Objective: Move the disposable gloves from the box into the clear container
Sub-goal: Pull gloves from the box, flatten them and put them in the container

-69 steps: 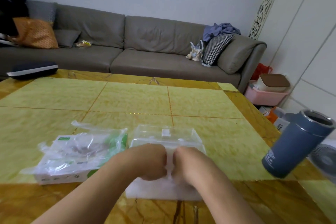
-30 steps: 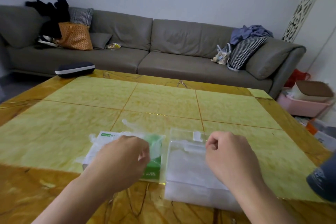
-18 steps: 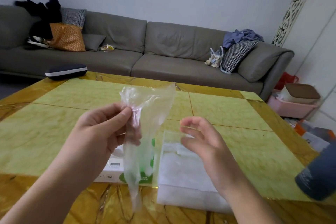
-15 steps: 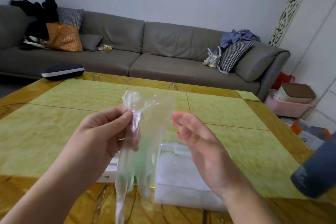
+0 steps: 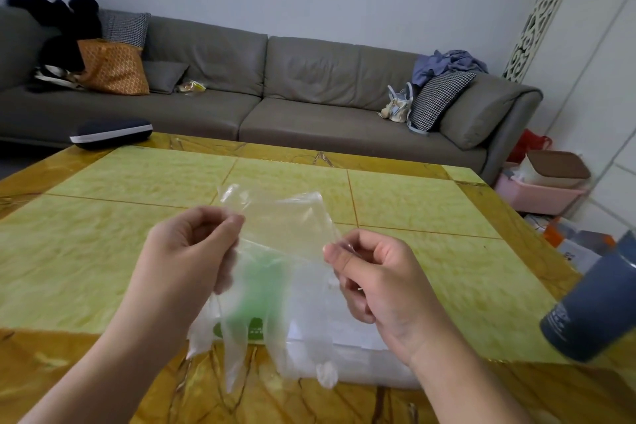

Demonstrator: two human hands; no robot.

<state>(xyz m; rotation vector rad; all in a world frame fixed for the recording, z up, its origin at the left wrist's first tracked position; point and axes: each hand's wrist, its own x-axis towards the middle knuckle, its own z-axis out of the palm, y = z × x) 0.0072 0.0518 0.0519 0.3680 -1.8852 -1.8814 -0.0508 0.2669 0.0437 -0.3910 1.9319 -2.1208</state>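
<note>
A clear disposable glove [image 5: 285, 251] hangs spread out in the air above the table, cuff up and fingers down. My left hand [image 5: 192, 251] pinches its left cuff corner and my right hand [image 5: 371, 272] pinches the right one. Behind the glove, the white and green glove box [image 5: 251, 323] lies on the table, seen only through the plastic. The clear container [image 5: 358, 344] lies to the right of the box, partly hidden by the glove and my right hand.
A dark blue tumbler [image 5: 592, 306] stands near the table's right edge. The yellow stone table [image 5: 103, 244] stretches out to the left and far side. A dark case [image 5: 110, 132] lies at the far left corner. A grey sofa [image 5: 275, 96] is behind.
My left hand pulled a glove out of the box and lifted it. My right hand has since come in and taken the other cuff corner, spreading the glove flat between both hands.
</note>
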